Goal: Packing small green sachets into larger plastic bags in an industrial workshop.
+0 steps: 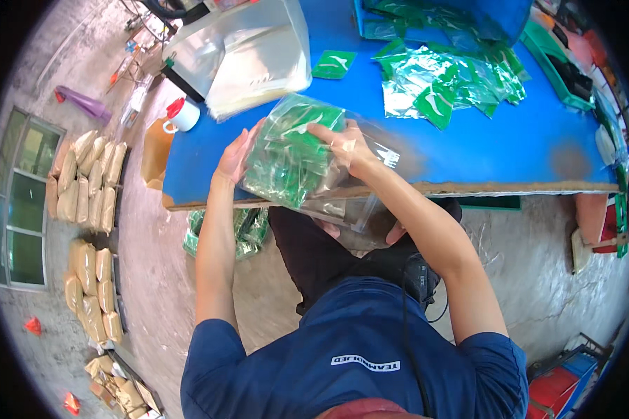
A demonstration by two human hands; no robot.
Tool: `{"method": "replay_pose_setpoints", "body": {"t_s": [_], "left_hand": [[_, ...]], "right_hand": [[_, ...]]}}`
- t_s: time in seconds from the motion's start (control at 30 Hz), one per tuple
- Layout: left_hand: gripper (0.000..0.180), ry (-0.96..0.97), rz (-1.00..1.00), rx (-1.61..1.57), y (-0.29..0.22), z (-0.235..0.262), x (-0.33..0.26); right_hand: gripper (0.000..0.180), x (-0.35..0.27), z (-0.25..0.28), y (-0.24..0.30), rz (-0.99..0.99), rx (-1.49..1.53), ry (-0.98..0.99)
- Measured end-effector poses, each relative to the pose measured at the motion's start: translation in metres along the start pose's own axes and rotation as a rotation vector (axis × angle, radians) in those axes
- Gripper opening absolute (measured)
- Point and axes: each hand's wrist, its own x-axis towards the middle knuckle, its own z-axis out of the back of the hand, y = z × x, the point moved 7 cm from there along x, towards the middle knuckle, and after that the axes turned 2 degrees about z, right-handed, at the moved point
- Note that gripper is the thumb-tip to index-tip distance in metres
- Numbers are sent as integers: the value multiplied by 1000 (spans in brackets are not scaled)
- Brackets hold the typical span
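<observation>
Holding green sachets (290,157) in a clear bag (349,202), both hands: left hand (236,155), right hand (346,145)

We see a white mug (184,115) on the blue table (510,150), loose green sachets (454,84), tan sacks (91,181) on the floor

I've got a clear bag (307,164) stuffed with green sachets between my hands, at the blue tabletop's (482,150) near edge. More shiny green sachets (454,84) piled far right, one lone sachet (333,64) mid-table, a stack of clear bags (255,59) far left.
</observation>
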Motion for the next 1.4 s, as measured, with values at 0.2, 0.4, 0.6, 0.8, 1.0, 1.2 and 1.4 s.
{"method": "replay_pose_setpoints", "body": {"t_s": [0.2,0.4,0.6,0.8,1.0,1.2,1.4], "left_hand": [[82,-50,-33,-39,-1,-18,-14],[80,-173,-72,202,4,-45,-15],[71,-206,-114,327,0,-44,-4],[66,-150,-66,-73,-3,-59,-13],[70,-194,41,208,-5,-62,-15],[91,-294,36,456,-3,-68,-25],[92,-211,-64,548,7,-69,-33]], "right_hand": [[124,18,6,8,-89,-532,-103],[103,1,15,0,121,-490,-101],[90,-39,12,14,282,-347,-13],[100,-37,6,-1,281,-319,58],[104,-71,-11,6,128,107,269],[100,-60,13,-12,129,60,229],[84,-59,27,-21,61,461,24]]}}
